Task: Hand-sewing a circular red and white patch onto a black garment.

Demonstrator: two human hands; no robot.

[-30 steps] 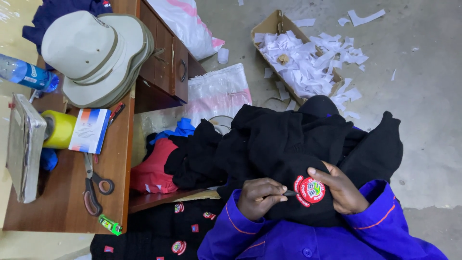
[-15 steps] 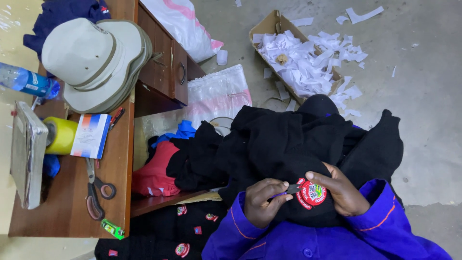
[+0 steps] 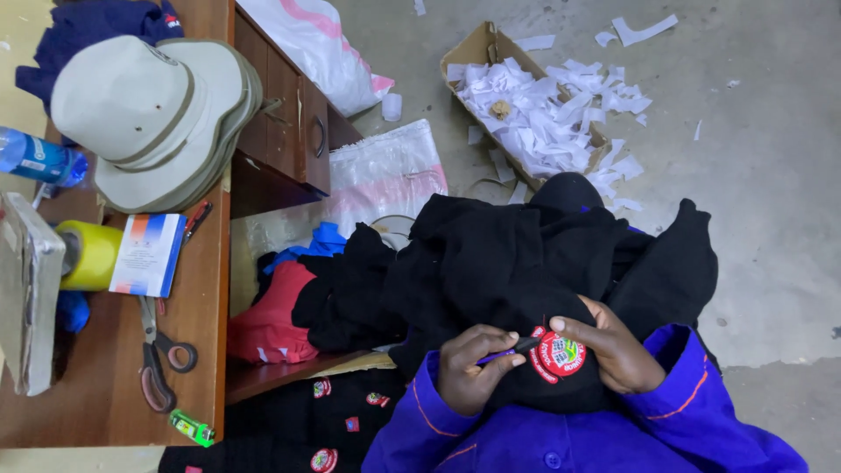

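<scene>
Far left there's one wooden desk with a fair bit piled on it: one clear plastic bottle with a blue label, a stack of beige brimmed hats (looks like three or four, hard to count exactly), one yellow tape roll and, right beside it, one small box with orange, white and blue stripes. Below those lie one pair of grey-handled scissors and one small green lighter near the desk edge.

Under the desk front there's a dark pile with about five small red round badges showing. Further back on the floor sits one open cardboard box full of white paper scraps.

Then the person in the purple jacket. The left hand has its fingers curled round a thin dark pen-like tool, pinching it, with the tip at the round red embroidered patch. That patch sits on the black knit garment heaped in the lap. The right hand rests just right of the patch, thumb on its edge, fingers pressed together against the cloth.
</scene>
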